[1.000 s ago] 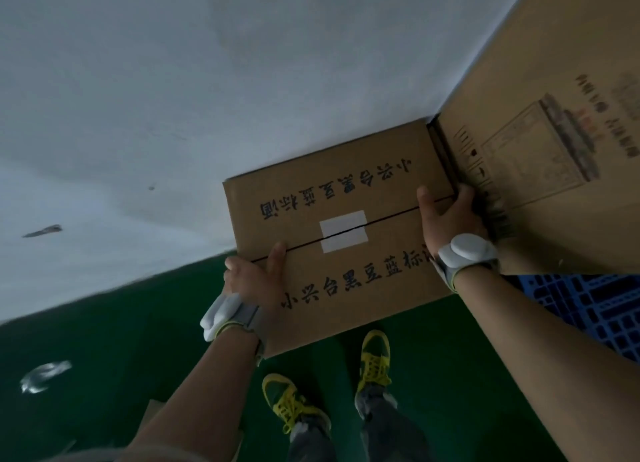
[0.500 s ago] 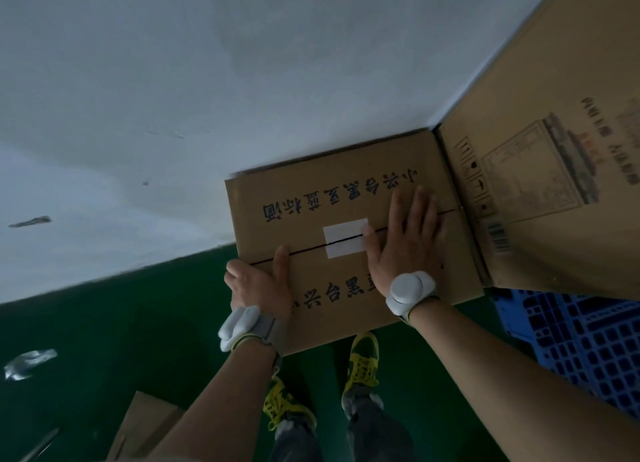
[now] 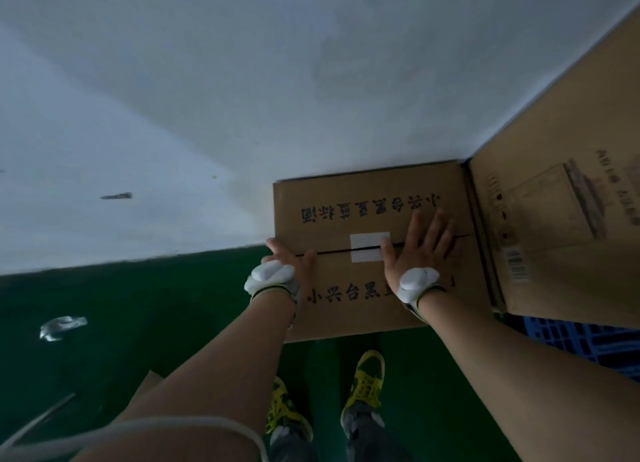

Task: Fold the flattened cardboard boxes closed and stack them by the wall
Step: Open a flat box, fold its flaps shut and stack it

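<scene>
The white wall (image 3: 242,97) fills the upper frame above the green floor (image 3: 138,323). A big carton (image 3: 571,219) stands at right. Touching its left side, right of centre, the closed cardboard box (image 3: 346,201) sits against the wall. The right hand (image 3: 415,250) lies flat and spread across its top seam; the left hand (image 3: 291,259) grips its left edge, fingers curled.
</scene>
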`<state>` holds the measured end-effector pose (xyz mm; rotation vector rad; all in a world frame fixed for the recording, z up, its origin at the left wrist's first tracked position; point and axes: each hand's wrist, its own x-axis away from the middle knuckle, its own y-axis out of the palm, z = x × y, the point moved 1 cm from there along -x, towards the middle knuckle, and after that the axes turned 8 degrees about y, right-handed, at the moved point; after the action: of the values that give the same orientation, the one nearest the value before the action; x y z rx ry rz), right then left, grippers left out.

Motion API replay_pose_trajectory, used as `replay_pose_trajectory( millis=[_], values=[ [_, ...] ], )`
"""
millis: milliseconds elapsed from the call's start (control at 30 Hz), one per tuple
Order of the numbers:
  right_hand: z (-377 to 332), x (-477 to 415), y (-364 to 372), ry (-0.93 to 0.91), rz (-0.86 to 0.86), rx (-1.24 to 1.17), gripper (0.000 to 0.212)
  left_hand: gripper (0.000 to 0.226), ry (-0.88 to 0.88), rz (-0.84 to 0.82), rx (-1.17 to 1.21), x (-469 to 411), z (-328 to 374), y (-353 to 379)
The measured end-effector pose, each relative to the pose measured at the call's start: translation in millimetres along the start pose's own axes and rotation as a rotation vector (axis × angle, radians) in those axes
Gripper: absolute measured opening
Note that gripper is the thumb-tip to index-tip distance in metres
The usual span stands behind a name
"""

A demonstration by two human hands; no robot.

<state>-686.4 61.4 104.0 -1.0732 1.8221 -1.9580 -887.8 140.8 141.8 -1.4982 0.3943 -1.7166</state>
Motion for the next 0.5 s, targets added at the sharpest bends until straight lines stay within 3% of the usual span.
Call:
replay_pose_trajectory(
  millis=[200, 333, 500],
  values=[
    [-0.2, 0.3, -19.6, -0.009, -0.02, 0.077, 0.083, 0.025, 0.198, 0.025, -0.086, 55.8, -19.6, -28.7],
    [-17.5, 22.2, -34.5, -0.076, 0.009, 0.071, 0.077, 0.033, 0.094, -0.013, -0.084, 85.6, -65.6, -24.3],
    [-72.3, 84.9, -26.7, -0.384, 0.006, 0.095, 0.078, 0.039, 0.016, 0.032, -0.054, 97.3, -127.1, -19.4]
  ],
)
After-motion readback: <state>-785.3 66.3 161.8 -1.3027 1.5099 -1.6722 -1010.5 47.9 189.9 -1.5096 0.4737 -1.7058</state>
